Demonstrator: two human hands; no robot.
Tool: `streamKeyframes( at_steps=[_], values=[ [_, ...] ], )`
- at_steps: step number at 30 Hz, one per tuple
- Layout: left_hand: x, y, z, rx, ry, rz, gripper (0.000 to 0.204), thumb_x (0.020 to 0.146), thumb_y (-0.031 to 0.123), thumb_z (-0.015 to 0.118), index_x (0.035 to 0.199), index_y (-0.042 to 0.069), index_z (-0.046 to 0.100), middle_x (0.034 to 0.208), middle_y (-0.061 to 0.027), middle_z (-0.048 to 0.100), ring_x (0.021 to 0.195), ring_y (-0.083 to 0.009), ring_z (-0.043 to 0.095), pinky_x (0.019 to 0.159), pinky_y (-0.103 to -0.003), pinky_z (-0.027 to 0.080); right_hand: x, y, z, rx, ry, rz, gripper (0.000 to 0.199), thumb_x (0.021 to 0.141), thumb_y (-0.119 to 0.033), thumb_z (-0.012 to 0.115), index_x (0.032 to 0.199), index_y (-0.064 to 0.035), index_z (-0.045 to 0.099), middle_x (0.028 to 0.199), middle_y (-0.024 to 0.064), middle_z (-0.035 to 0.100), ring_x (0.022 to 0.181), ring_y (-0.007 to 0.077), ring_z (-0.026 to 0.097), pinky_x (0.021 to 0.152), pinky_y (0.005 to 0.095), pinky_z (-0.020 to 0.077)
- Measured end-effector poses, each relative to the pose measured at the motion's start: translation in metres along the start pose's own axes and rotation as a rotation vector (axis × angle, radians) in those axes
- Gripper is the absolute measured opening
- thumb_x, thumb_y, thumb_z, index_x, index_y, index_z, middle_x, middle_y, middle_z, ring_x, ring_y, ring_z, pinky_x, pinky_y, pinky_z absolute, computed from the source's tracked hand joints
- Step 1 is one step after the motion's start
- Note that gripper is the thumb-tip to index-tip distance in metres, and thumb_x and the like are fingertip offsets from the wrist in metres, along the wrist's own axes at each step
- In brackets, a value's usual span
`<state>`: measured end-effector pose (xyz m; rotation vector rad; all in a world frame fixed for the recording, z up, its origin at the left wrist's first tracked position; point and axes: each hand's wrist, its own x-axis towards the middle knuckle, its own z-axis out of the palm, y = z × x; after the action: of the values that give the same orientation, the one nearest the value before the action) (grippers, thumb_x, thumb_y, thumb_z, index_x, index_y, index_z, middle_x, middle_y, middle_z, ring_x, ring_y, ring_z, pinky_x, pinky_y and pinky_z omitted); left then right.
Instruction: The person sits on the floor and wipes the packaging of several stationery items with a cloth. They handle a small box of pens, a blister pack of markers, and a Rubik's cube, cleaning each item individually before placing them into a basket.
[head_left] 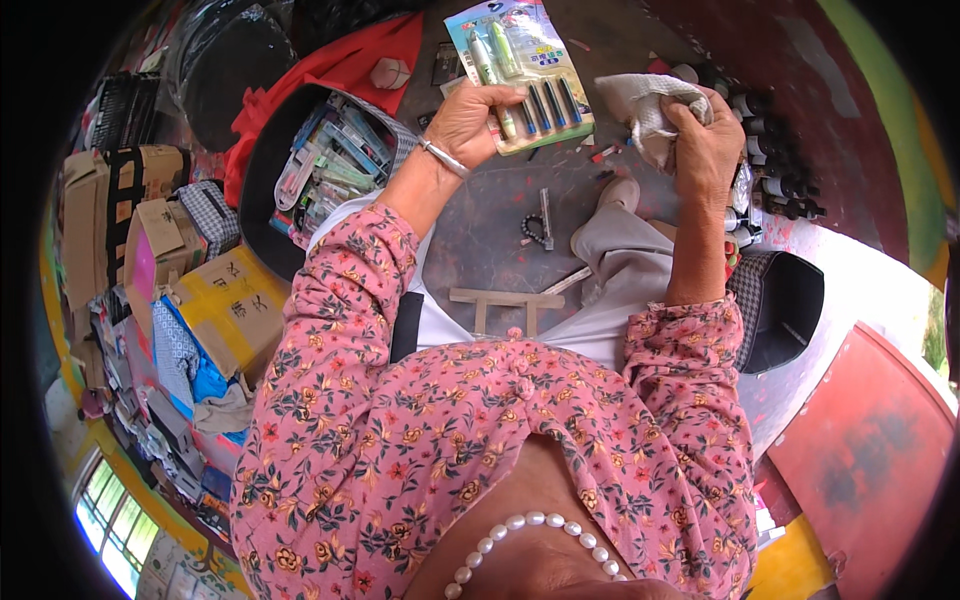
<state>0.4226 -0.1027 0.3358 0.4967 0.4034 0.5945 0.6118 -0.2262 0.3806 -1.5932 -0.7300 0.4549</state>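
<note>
My left hand [468,122] grips the lower left corner of a blister pack of pens [545,60], thumb across its front. Green and white pens and several dark ink cartridges show through the clear plastic, and the pack is held up facing me. To its right, my right hand [706,140] is closed around a crumpled whitish cloth [640,105], part of which hangs free toward the pack. Cloth and pack are apart. Left of my left forearm stands a dark open bin [262,215] filled with packaged stationery [335,165].
Cardboard boxes [225,305] are stacked at the left, and red fabric [375,55] lies behind the bin. Several dark bottles [775,185] stand at the right, near a black container [790,310]. A beaded bracelet [536,230] and small scraps lie on the floor, beyond a wooden frame [505,297].
</note>
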Motion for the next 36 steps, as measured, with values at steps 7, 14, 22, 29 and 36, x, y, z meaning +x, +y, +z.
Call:
streamKeyframes(
  at_steps=[7, 14, 22, 29, 36],
  values=[
    [0.007, -0.005, 0.006, -0.18, -0.011, -0.02, 0.045, 0.089, 0.032, 0.043, 0.12, -0.001, 0.039, 0.117, -0.0172, 0.048, 0.108, -0.0293, 0.048, 0.092, -0.044, 0.038, -0.015, -0.011, 0.021, -0.041, 0.017, -0.059, 0.016, 0.069, -0.004, 0.061, 0.084, 0.0018, 0.06, 0.073, 0.0036, 0.06, 0.065, 0.0083, 0.054, 0.061, 0.0214, 0.0447],
    [0.0, -0.011, 0.019, 0.062, -0.078, 0.05, 0.038, 0.091, 0.025, 0.04, 0.119, -0.001, 0.039, 0.114, -0.014, 0.051, 0.104, -0.0238, 0.051, 0.09, -0.037, 0.042, -0.04, -0.016, 0.07, -0.31, -0.163, -0.292, 0.022, 0.066, -0.005, 0.058, 0.088, -0.0037, 0.058, 0.076, 0.018, 0.06, 0.073, 0.0323, 0.061, 0.066, 0.0342, 0.0474],
    [-0.001, -0.009, 0.014, 0.207, -0.032, 0.08, 0.038, 0.092, 0.026, 0.037, 0.118, -0.002, 0.038, 0.109, -0.014, 0.053, 0.096, -0.0246, 0.056, 0.086, -0.036, 0.045, -0.05, -0.023, 0.059, -0.378, -0.416, -0.102, 0.029, 0.066, -0.009, 0.056, 0.094, 0.0005, 0.058, 0.079, 0.0227, 0.06, 0.076, 0.0343, 0.06, 0.068, 0.0363, 0.0467],
    [0.002, -0.005, 0.017, 0.067, 0.017, 0.174, 0.035, 0.092, 0.025, 0.039, 0.114, -0.002, 0.042, 0.106, -0.0119, 0.054, 0.095, -0.0218, 0.055, 0.083, -0.036, 0.046, -0.016, -0.007, 0.03, 0.053, -0.171, 0.121, 0.028, 0.066, 0.002, 0.051, 0.092, 0.008, 0.057, 0.079, 0.0107, 0.062, 0.068, 0.015, 0.06, 0.063, 0.0244, 0.0489],
    [-0.001, -0.009, 0.022, 0.138, -0.099, 0.185, 0.034, 0.092, 0.024, 0.039, 0.116, 0.0, 0.041, 0.108, -0.0114, 0.053, 0.099, -0.0225, 0.054, 0.086, -0.036, 0.045, -0.029, -0.01, 0.052, -0.177, -0.193, -0.067, 0.028, 0.066, -0.005, 0.057, 0.093, 0.0014, 0.061, 0.083, 0.013, 0.064, 0.074, 0.0179, 0.061, 0.071, 0.0276, 0.0467]
  ],
)
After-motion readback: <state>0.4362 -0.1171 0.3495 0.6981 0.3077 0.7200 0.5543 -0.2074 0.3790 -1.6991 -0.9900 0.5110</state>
